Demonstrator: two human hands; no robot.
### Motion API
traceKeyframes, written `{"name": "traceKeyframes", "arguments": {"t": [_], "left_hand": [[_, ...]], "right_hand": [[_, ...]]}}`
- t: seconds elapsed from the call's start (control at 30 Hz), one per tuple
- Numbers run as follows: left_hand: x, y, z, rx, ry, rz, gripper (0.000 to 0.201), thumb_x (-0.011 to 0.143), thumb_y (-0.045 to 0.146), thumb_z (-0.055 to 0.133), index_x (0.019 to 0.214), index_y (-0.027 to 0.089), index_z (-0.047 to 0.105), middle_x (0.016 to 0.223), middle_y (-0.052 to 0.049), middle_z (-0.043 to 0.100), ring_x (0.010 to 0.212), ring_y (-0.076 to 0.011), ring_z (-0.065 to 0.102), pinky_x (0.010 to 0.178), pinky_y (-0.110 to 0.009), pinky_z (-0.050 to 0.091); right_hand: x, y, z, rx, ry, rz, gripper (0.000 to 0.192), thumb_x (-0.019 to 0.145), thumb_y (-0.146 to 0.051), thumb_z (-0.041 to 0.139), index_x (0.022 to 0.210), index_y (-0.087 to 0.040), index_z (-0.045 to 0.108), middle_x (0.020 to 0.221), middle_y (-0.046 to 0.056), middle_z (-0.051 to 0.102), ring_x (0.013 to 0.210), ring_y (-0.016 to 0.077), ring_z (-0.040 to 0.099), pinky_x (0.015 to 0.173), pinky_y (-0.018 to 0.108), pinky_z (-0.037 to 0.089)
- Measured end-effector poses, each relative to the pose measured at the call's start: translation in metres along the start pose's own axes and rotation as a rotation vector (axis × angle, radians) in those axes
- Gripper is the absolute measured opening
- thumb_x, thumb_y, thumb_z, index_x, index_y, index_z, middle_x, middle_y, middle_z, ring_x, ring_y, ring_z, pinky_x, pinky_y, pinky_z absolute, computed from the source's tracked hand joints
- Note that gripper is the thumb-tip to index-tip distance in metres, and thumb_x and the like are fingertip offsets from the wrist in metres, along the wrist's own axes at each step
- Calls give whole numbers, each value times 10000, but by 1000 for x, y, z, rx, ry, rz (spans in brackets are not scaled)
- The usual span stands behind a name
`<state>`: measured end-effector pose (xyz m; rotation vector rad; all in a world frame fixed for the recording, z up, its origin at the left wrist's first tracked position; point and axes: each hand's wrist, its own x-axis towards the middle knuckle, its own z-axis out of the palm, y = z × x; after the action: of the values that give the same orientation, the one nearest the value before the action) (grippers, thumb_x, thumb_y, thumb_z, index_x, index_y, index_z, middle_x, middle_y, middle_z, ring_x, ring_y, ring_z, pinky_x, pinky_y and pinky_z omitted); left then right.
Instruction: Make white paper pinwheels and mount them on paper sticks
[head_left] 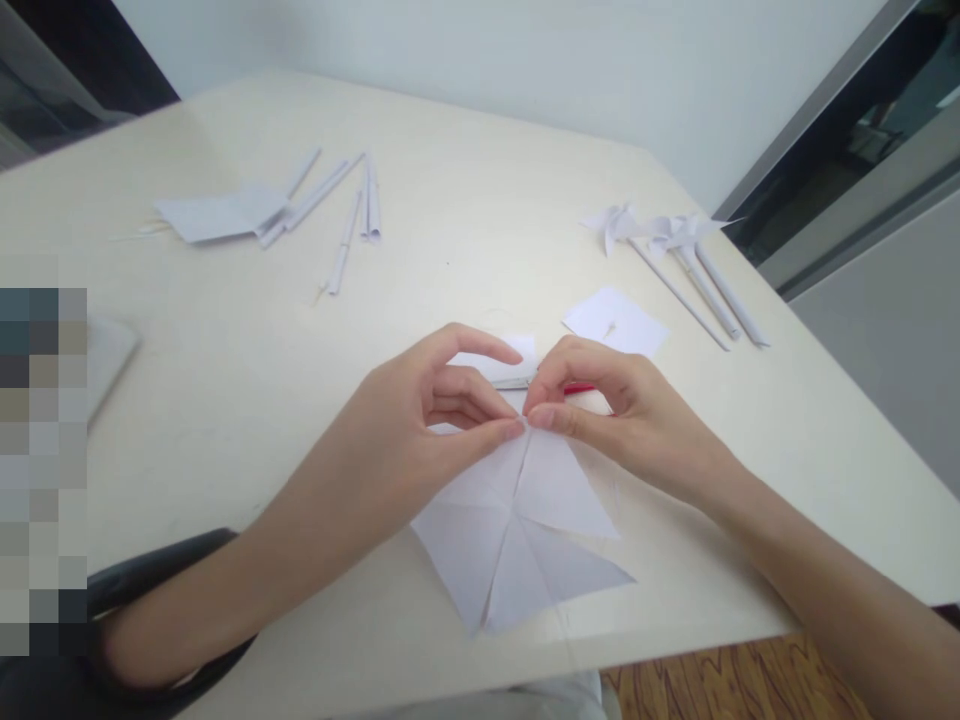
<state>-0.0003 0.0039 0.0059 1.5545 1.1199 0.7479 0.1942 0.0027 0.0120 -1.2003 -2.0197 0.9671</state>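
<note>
1. Nearest you, the cut and creased paper square [525, 530] lies flat at the table's [225, 400] front edge, its flaps spread so each corner stays within easy reach.
2. Just above it, your left hand [420, 420] and right hand [615, 410] meet over the sheet's middle; thumb and forefinger of each are pinched shut on paper tips, fingertips touching, which holds the gathered corners together at the centre.
3. Behind your hands, a tool with a red handle [579, 389] lies partly hidden on another sheet, parked close for quick pickup.
4. Farther right, a small paper square [616, 322] waits apart from the work.
5. Beyond it, the finished pinwheels [675, 240] lie side by side, clear of your elbows.
6. Far left, rolled paper sticks [330, 200] and a loose sheet [217, 215] are kept as stock.
</note>
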Motion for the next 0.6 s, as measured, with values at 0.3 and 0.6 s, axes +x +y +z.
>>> {"name": "traceKeyframes", "arguments": {"t": [0.3,0.6], "left_hand": [[4,-5,0,-17,-54,-13,213,748,305,652,952,281,596,778,43,718,732,-152,680,661,-213,520],[2,-2,-1,79,-39,33,81,752,272,637,807,250,581,782,55,695,732,-127,654,624,-176,485]], "right_hand": [[-1,-1,-1,21,19,30,84,820,-236,603,760,-178,601,825,-6,592,773,115,543,664,255,409],[2,4,-6,187,-166,116,75,817,-243,603,787,-186,640,845,-7,587,786,110,544,708,264,415]]}}
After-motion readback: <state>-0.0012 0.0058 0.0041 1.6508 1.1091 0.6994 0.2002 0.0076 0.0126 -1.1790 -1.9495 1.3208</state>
